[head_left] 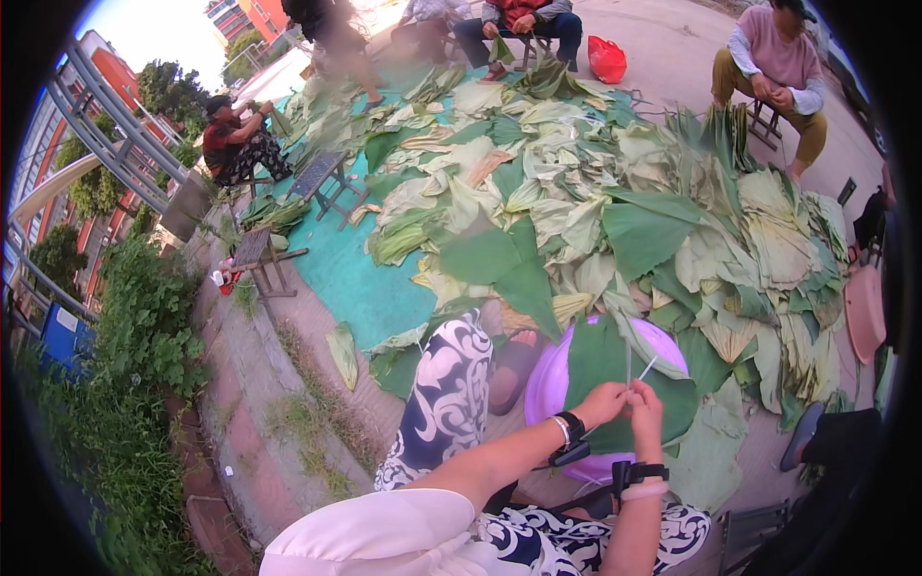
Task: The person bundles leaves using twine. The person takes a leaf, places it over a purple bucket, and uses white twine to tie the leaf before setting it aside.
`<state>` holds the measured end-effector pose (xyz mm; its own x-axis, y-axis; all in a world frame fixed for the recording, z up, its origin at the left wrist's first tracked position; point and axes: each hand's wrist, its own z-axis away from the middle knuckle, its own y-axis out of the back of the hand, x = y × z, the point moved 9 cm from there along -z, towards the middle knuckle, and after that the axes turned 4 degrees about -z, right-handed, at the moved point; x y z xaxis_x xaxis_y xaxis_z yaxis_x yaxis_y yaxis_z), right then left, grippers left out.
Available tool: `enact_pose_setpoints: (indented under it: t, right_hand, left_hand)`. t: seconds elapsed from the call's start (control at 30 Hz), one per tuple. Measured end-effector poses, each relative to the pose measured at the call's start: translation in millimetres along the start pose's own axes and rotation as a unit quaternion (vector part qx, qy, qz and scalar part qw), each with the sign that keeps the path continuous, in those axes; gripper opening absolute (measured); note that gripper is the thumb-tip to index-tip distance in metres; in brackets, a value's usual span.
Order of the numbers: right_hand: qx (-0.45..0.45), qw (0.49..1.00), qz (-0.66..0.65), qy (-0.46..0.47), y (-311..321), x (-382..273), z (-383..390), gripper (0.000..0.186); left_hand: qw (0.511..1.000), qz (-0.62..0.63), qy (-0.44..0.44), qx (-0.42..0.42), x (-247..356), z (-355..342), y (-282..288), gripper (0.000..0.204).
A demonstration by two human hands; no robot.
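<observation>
My left hand (605, 404) and my right hand (645, 407) meet over a purple plastic basin (544, 382). The fingers of both are pinched together around thin pale strands (649, 366), which stick up past the fingertips; whether these are string or stem I cannot tell. Beneath my hands a broad dark green leaf (591, 361) spreads across the basin. A paler folded leaf (624, 322) lies over the basin's far rim. My left wrist wears a watch and a bracelet, my right a black band and a pink bangle.
A large heap of green and yellowed leaves (567, 202) lies beyond the basin on a teal sheet (370, 298). Folding stools (328, 182) stand at the left. Several people sit around the heap; a red bag (606, 60) rests behind it. Plants (144, 336) line the left edge.
</observation>
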<state>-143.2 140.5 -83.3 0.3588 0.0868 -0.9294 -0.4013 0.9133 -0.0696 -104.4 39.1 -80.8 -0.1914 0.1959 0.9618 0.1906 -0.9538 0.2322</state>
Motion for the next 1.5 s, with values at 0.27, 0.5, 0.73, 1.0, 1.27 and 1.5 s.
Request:
enact_pose_setpoints:
  t: [0.27, 0.5, 0.73, 1.0, 1.27, 1.5]
  right_hand:
    - [0.042, 0.963, 0.247, 0.098, 14.9, -4.1, 6.1, 0.023]
    - [0.068, 0.951, 0.287, 0.096, -0.2, -27.9, 18.1, 0.019]
    - [0.109, 0.956, 0.27, 0.041, 9.2, -13.0, 7.9, 0.021]
    - [0.115, 0.977, 0.18, 0.011, 21.4, 5.2, 8.6, 0.023]
    - [0.126, 0.975, 0.174, 0.051, 13.6, -9.5, 16.6, 0.018]
    - [0.122, 0.963, 0.209, 0.118, 5.6, -27.8, 21.5, 0.014]
  left_hand:
    - [0.998, -0.048, 0.018, 0.028, -1.0, 3.5, -2.6, 0.029]
    - [0.997, -0.024, 0.039, 0.055, -3.0, 2.5, 17.4, 0.026]
    - [0.99, 0.059, 0.128, -0.016, 20.5, 7.2, 20.0, 0.028]
    - [0.99, 0.089, 0.104, -0.041, -7.2, 7.8, 3.4, 0.027]
    - [0.999, -0.027, 0.031, 0.017, 4.1, 8.8, 12.8, 0.035]
    - [0.995, -0.078, -0.002, 0.069, 12.7, 9.1, 18.8, 0.03]
